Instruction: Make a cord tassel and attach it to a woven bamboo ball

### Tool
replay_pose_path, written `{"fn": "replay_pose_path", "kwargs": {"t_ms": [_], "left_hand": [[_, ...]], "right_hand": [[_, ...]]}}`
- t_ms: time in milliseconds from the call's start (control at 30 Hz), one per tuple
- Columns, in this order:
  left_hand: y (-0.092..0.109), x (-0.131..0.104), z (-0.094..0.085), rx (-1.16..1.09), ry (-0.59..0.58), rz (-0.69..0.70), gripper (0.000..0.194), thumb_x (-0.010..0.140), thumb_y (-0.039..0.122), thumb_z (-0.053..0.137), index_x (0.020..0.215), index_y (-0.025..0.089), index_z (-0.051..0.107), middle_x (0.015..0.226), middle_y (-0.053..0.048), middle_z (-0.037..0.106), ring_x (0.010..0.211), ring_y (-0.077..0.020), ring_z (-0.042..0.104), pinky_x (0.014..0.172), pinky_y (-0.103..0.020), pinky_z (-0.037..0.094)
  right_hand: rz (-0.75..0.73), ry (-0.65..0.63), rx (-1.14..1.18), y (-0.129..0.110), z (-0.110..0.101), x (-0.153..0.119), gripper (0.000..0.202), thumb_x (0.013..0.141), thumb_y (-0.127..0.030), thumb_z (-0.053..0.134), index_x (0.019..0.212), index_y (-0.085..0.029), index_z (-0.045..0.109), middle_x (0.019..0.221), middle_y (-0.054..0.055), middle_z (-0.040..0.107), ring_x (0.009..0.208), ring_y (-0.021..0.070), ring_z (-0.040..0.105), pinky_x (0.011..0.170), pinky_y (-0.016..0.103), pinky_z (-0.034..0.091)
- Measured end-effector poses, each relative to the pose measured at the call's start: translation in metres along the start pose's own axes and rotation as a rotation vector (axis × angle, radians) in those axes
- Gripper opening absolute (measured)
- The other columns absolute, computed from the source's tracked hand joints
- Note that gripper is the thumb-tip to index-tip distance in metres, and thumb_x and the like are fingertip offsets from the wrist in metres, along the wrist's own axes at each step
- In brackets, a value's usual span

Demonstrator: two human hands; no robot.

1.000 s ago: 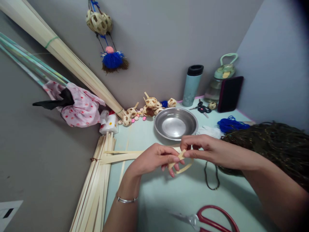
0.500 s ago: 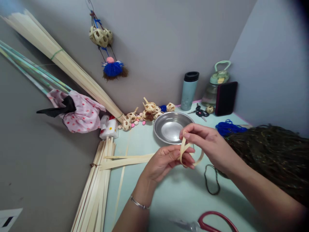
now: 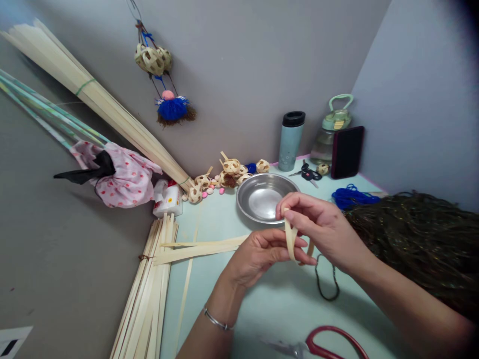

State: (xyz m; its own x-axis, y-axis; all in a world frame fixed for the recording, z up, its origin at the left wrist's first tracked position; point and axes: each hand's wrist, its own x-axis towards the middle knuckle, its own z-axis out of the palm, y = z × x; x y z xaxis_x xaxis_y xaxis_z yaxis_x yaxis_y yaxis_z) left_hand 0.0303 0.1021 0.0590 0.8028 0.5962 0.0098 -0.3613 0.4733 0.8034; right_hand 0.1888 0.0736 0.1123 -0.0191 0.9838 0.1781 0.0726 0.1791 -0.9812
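Note:
A pale flat bamboo strip is bent into a loop between my hands, above the front side of the metal bowl. My right hand pinches its upper end between thumb and fingertips. Below it, my left hand steadies the loop with thumb and fingers, some of them passing behind or through it. Long strip ends stretch left from behind my left hand; whether they join the loop is hidden.
Red-handled scissors lie at the front, near a dark cord loop. Behind are the metal bowl, woven balls and a tumbler. Strip bundles stand left; dark yarn is heaped right.
The loop has turned and looks narrower, its crossing no longer showing. My left hand has shifted slightly right, its fingers reaching further past the strip. My right hand keeps its pinch.

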Motion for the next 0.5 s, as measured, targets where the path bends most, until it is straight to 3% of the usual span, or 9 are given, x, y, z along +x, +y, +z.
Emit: {"fn": "replay_pose_path", "kwargs": {"t_ms": [100, 200, 500], "left_hand": [[-0.001, 0.0028, 0.0054, 0.029, 0.101, 0.006, 0.023, 0.074, 0.034, 0.082, 0.087, 0.016, 0.077, 0.081, -0.006, 0.076, 0.073, -0.0192, 0.072, 0.08, -0.035, 0.055], [-0.0002, 0.0035, 0.0073, 0.056, 0.131, -0.011, 0.027, 0.07, 0.036, 0.084, 0.082, 0.014, 0.075, 0.079, -0.007, 0.075, 0.063, -0.0184, 0.07, 0.072, -0.035, 0.057], [0.0028, 0.0023, 0.0097, 0.122, 0.177, 0.081, 0.015, 0.08, 0.03, 0.077, 0.088, 0.018, 0.078, 0.077, -0.005, 0.077, 0.079, -0.0208, 0.073, 0.091, -0.038, 0.052]], "right_hand": [[-0.002, 0.037, -0.031, -0.0006, 0.0028, -0.0023, 0.019, 0.095, -0.038, 0.06, 0.084, -0.022, 0.06, 0.081, 0.0, 0.058, 0.061, 0.0107, 0.05, 0.052, 0.021, 0.042], [0.001, 0.046, -0.075, -0.0026, 0.0047, -0.0042, 0.02, 0.095, -0.039, 0.059, 0.085, -0.022, 0.059, 0.084, 0.001, 0.06, 0.061, 0.0118, 0.051, 0.049, 0.023, 0.042], [-0.127, 0.132, -0.198, -0.0054, -0.0034, -0.0035, 0.016, 0.099, -0.032, 0.052, 0.088, -0.024, 0.061, 0.09, 0.001, 0.059, 0.072, 0.014, 0.054, 0.059, 0.024, 0.045]]}}
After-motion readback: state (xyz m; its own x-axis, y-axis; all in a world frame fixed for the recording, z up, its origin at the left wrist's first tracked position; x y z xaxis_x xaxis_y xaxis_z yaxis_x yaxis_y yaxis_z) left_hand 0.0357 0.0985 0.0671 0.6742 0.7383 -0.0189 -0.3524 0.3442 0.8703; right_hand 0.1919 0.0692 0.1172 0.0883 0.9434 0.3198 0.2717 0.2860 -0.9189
